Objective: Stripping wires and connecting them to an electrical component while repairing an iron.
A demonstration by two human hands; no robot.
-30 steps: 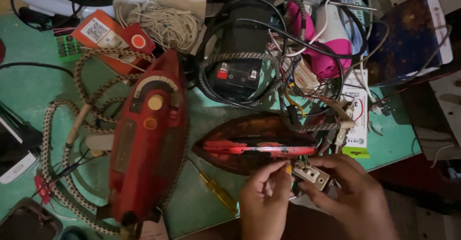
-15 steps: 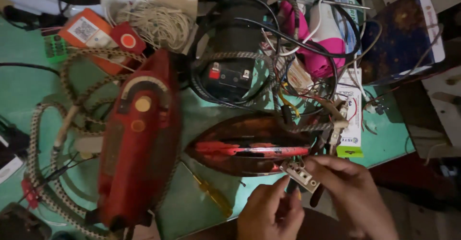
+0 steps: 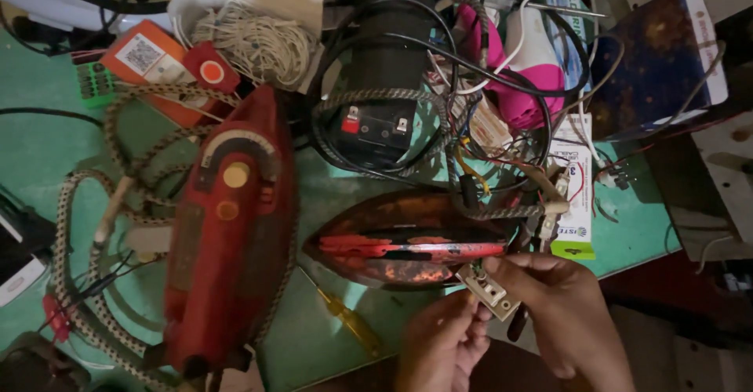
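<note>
Both of my hands are cut off by the bottom edge of the frame, so I see no wrists or arms. The light down there is dim, and I cannot make out every finger.

My right hand [image 3: 569, 313] comes up from the lower right of the frame. Its fingers curl in and pinch the small pale connector block [image 3: 490, 292] near its top end. My left hand [image 3: 443, 345] comes up from the bottom middle. Its fingertips are bunched close together and meet the lower left side of the block. It may be holding a thin tool there, but the view is too dark for me to tell.

The block sits between my two hands, tilted, just below the dark rusty iron base [image 3: 412, 239] in the middle of the frame. Wires seem to run from the block up to that base, but part of it is hidden by my fingers.

A yellow screwdriver [image 3: 353, 321] lies on the green table [image 3: 321, 196] just left of my left hand. The red iron cover [image 3: 227, 235] lies at the left, with a braided cord [image 3: 78, 282] looped around it. A black battery [image 3: 380, 102] wrapped in cables sits at the top middle.
</note>
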